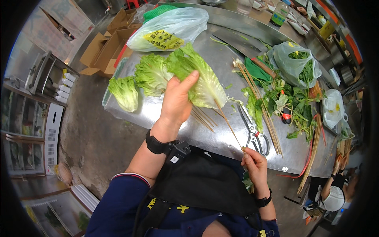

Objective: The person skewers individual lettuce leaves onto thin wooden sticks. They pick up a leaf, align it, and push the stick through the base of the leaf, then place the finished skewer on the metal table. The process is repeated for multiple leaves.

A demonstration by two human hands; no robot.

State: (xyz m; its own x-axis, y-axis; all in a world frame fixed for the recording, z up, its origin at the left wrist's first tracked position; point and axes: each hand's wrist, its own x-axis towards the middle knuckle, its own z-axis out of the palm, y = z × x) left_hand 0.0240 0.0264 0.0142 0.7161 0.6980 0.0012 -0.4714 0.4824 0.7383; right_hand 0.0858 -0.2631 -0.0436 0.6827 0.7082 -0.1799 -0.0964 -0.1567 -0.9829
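My left hand [179, 99] grips a broad green lettuce leaf [204, 78], thumb lying along its near side. A thin bamboo skewer [229, 124] runs from the pale base of that leaf down to my right hand [255, 161], which pinches its lower end. Left of the held leaf lie more leafy lettuce [152, 74] and a small lettuce head [125, 93]. Several loose skewers [204, 118] lie on the steel table [189, 134] beyond my left wrist. Beside my right hand rest scissors [251, 130] with grey and red handles.
A tied plastic bag [168, 29] lies at the back. On the right are a cleaver [239, 44], a skewer bundle [260, 103], leafy greens [303, 109] and a bag of greens [293, 63]. Cardboard boxes [103, 50] stand behind left. Another person [333, 192] is at far right.
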